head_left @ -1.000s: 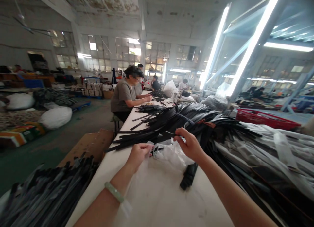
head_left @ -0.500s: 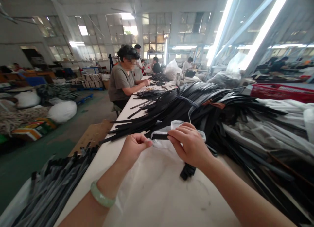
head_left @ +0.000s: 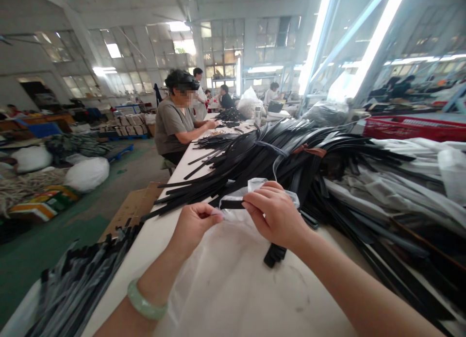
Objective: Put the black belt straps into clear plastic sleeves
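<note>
Both grips looked narrow on my remote feed: left hand (head_left: 198, 226) pinched the clear plastic (head_left: 238, 217), right hand (head_left: 274, 213) clasped the black strip (head_left: 232, 204) against it, above the white table (head_left: 320, 303). I figured tugging too hard could tear the plastic.

Strips (head_left: 247, 155) on tbl (head_left: 287, 303); crate (head_left: 407, 128) behind, to R.

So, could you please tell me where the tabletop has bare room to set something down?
The white tabletop is bare between its left edge and the left forearm; toward the right forearm, below the black strip ends, clear plastic may cover some. Ahead and right, piled black strips crowd it.
</note>
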### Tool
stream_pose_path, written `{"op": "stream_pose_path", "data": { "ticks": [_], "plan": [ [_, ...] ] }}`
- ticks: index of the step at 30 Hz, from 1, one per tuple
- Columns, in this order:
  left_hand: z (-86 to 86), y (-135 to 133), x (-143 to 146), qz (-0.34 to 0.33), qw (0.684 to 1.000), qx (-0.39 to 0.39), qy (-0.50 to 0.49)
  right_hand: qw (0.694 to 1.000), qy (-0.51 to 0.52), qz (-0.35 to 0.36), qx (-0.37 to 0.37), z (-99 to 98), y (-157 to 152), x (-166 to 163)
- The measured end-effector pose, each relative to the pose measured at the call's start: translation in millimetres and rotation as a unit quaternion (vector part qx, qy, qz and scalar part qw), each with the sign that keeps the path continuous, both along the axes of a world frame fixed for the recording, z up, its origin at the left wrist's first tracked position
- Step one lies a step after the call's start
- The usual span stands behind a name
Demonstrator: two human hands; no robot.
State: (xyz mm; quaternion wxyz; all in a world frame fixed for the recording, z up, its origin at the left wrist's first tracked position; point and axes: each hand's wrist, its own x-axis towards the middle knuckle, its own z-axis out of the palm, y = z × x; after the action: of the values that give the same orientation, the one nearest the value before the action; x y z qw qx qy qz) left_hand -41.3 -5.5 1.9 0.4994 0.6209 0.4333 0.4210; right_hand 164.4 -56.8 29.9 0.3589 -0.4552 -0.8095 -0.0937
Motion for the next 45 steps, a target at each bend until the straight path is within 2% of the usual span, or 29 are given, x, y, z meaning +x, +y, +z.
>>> {"op": "stream_pose_path", "data": {
  "ticks": [17,22,25,27,29,32,34,36,40,43,45],
  "plan": [
    [-3.7,0.3,-0.1,-0.021,0.999,0.013,0.026,1.000,-0.020,0.016,-0.008,-2.9,-0.2,-9.5],
    [0.3,-0.8,0.1,-0.026,1.000,0.009,0.009,0.999,-0.033,0.023,-0.016,-3.9,0.8,-6.8],
    [2.0,-0.6,-1.6,-0.050,0.998,0.019,0.025,0.997,-0.067,0.036,-0.033,-2.0,2.3,-0.9],
    [0.4,-1.5,-1.4,-0.091,0.995,0.022,0.045,0.993,-0.098,0.049,-0.047,-1.2,2.6,1.2],
    [-3.2,-4.4,1.0,-0.154,0.987,-0.001,0.052,0.988,-0.132,0.057,-0.061,-1.6,1.4,-0.3],
    [-8.6,-11.9,7.3,-0.227,0.970,-0.085,0.031,0.980,-0.162,0.078,-0.084,-3.9,-2.5,-6.9],
    [-9.5,-16.3,10.5,-0.227,0.964,-0.137,0.018,0.981,-0.153,0.078,-0.092,-4.5,-3.6,-7.6],
    [-7.6,-18.0,10.6,-0.213,0.963,-0.161,0.023,0.986,-0.134,0.044,-0.086,-3.9,-1.1,-1.1],
    [1.1,-13.5,3.3,-0.206,0.966,-0.141,0.075,0.988,-0.130,-0.018,-0.083,-0.5,10.0,21.8],
    [9.1,-9.5,-3.3,-0.231,0.957,-0.111,0.134,0.988,-0.126,-0.006,-0.086,2.2,10.6,23.3],
    [16.3,-10.3,-6.0,-0.208,0.959,-0.051,0.183,0.991,-0.120,0.013,-0.064,3.8,4.0,12.5]
  ]
}}
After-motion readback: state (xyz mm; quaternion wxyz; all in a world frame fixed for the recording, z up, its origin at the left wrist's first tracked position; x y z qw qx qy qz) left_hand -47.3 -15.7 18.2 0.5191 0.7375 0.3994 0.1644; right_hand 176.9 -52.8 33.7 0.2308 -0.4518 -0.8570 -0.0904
